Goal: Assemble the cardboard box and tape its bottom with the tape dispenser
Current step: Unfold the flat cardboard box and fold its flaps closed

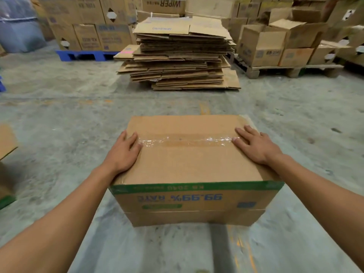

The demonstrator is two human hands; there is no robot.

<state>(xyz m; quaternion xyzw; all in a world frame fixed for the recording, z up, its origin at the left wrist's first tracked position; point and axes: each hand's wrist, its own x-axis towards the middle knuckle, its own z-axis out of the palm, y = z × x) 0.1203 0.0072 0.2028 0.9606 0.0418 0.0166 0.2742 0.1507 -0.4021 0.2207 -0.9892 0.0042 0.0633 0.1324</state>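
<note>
A brown cardboard box (189,166) stands upside down on the concrete floor in front of me, its blue and green print inverted on the near side. A strip of clear tape (185,140) runs left to right along the seam of its upward-facing bottom flaps. My left hand (123,152) lies flat on the box's left edge, fingertips at the tape's left end. My right hand (256,144) lies flat on the right edge, fingertips touching the tape's right end. Both hands are spread and hold nothing. No tape dispenser is in view.
A tall stack of flattened cardboard sheets (181,58) sits on the floor beyond the box. Stacked cartons on a blue pallet (84,55) stand at the back left, more on a wooden pallet (285,69) at the back right. Another box's edge (6,146) shows far left.
</note>
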